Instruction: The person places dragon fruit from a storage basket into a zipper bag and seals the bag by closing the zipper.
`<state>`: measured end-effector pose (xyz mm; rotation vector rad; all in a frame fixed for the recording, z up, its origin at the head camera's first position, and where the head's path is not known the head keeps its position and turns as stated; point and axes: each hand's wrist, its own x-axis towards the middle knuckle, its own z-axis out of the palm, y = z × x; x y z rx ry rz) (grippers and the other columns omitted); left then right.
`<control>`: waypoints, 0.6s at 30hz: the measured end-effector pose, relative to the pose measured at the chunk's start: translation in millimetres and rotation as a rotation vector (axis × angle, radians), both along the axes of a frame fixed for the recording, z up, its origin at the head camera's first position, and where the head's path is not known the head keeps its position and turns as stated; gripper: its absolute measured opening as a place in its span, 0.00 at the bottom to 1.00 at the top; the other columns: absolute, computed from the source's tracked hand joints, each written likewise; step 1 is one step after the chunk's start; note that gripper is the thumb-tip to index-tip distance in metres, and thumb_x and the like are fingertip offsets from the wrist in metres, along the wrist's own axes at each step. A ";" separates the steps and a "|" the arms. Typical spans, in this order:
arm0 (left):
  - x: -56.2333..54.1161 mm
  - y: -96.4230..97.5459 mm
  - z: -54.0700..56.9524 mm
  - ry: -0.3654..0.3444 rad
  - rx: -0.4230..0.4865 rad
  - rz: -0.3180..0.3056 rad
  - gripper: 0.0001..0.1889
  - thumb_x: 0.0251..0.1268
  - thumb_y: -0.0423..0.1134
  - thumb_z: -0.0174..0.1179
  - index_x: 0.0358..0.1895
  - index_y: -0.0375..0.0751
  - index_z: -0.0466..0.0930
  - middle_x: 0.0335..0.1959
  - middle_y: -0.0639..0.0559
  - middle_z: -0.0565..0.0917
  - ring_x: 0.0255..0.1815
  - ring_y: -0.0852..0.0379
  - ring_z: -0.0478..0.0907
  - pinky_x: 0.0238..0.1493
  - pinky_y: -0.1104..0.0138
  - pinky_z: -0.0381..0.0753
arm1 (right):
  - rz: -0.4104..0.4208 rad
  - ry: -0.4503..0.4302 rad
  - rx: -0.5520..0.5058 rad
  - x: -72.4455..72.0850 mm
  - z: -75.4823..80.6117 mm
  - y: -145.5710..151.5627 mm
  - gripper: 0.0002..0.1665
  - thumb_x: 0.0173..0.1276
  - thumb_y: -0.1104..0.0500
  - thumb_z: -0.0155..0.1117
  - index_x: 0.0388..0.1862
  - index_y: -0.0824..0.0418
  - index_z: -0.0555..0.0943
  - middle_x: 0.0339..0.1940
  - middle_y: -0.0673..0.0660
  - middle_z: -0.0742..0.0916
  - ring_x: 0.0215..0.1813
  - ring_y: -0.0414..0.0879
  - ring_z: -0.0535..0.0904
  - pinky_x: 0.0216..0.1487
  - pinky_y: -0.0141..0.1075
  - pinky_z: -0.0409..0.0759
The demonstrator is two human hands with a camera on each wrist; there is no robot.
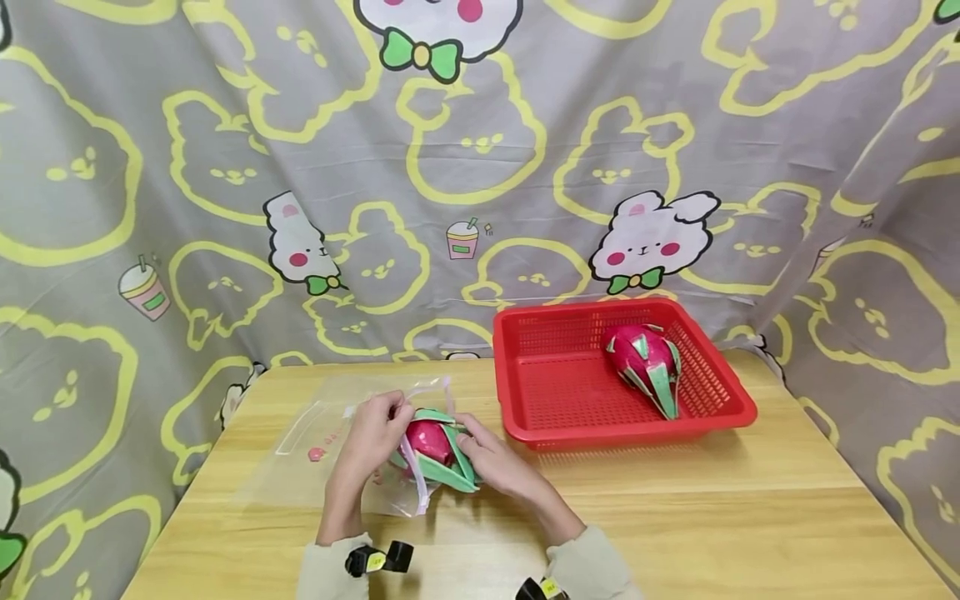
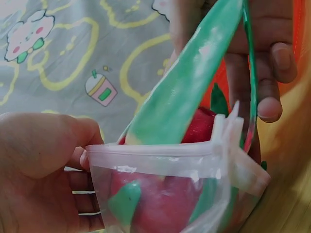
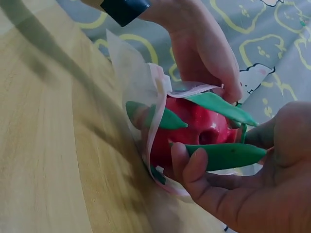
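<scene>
A pink dragon fruit (image 1: 429, 439) with green leaf-like scales lies partly inside a clear zip bag (image 1: 300, 475) on the table. My left hand (image 1: 372, 433) pinches the bag's mouth at its rim, and in the left wrist view the pale zip strip (image 2: 150, 149) crosses in front of the fruit. From the other side, my right hand (image 1: 491, 457) grips the fruit by its scaly end. The right wrist view shows those fingers (image 3: 197, 165) against a green scale (image 3: 228, 156), with the bag's mouth around the fruit's far part.
A red plastic basket (image 1: 630, 435) stands at the back right of the wooden table (image 1: 675, 517), with another dragon fruit (image 1: 637, 354) inside. Behind the table hangs a grey patterned cloth (image 1: 480, 183). The bag's flat body spreads to the left.
</scene>
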<state>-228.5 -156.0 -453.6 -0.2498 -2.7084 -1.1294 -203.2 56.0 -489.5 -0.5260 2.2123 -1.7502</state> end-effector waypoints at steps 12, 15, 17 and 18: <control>0.5 -5.5 -2.2 0.009 -0.022 0.024 0.14 0.62 0.29 0.55 0.19 0.44 0.65 0.16 0.56 0.63 0.23 0.57 0.65 0.27 0.66 0.64 | -0.214 0.031 0.035 1.8 -12.2 -13.0 0.17 0.80 0.49 0.55 0.53 0.62 0.74 0.19 0.49 0.74 0.20 0.40 0.68 0.23 0.32 0.67; -1.0 -5.7 -2.3 0.009 -0.026 0.031 0.14 0.61 0.29 0.54 0.19 0.44 0.65 0.16 0.56 0.63 0.23 0.56 0.65 0.27 0.65 0.65 | -0.267 0.158 0.125 0.6 -11.6 -14.1 0.12 0.80 0.55 0.54 0.43 0.62 0.80 0.19 0.48 0.76 0.21 0.39 0.72 0.23 0.33 0.70; -1.7 -5.8 -2.6 0.009 -0.028 0.034 0.14 0.61 0.30 0.54 0.19 0.44 0.65 0.15 0.56 0.64 0.23 0.56 0.66 0.27 0.65 0.65 | -0.260 0.195 0.150 1.2 -9.5 -12.2 0.13 0.79 0.61 0.53 0.37 0.62 0.82 0.20 0.47 0.80 0.23 0.40 0.78 0.25 0.34 0.75; -1.5 -5.5 -2.4 0.008 -0.029 0.034 0.14 0.61 0.30 0.54 0.19 0.44 0.65 0.15 0.56 0.64 0.23 0.56 0.66 0.27 0.65 0.65 | -0.244 0.193 0.144 1.8 -8.5 -11.1 0.14 0.79 0.63 0.52 0.34 0.63 0.83 0.20 0.48 0.81 0.24 0.42 0.82 0.26 0.36 0.79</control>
